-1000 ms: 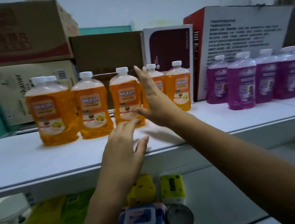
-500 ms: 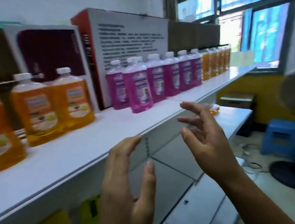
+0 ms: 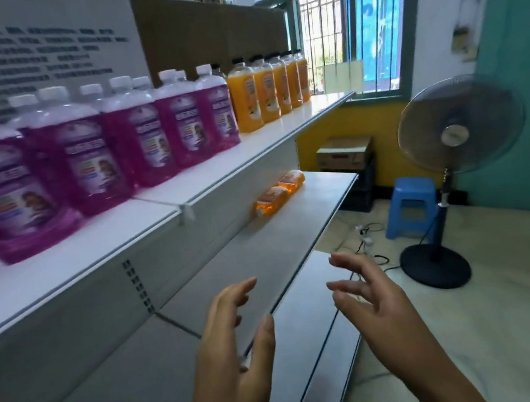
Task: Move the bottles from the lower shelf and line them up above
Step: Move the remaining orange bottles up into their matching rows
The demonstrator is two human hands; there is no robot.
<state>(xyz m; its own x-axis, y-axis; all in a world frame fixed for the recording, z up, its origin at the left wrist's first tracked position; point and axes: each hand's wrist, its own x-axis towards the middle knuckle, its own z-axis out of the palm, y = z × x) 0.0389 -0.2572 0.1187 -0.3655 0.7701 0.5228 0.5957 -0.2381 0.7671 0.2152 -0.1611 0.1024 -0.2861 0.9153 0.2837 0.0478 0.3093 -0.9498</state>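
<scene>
Two orange bottles [image 3: 279,192] lie on their sides on the lower shelf [image 3: 298,230], far ahead near its right end. On the upper shelf [image 3: 206,178] stand several purple bottles [image 3: 87,157] with white caps and, beyond them, several orange bottles [image 3: 267,93] in a row. My left hand [image 3: 235,348] and my right hand [image 3: 369,302] hover low in the foreground, above the near part of the lower shelf, fingers spread, holding nothing. Both hands are well short of the lying bottles.
A standing fan [image 3: 447,171] and a blue plastic stool [image 3: 410,206] are on the floor to the right, with cables beside them. Cardboard boxes [image 3: 206,35] stand behind the upper row. A box on a black crate [image 3: 346,158] sits past the shelf end under a barred window [image 3: 343,19].
The view has swung right along the shelves, from the left orange bottles past the purple ones. My right hand left the upper shelf and both hands dropped to the lower shelf level.
</scene>
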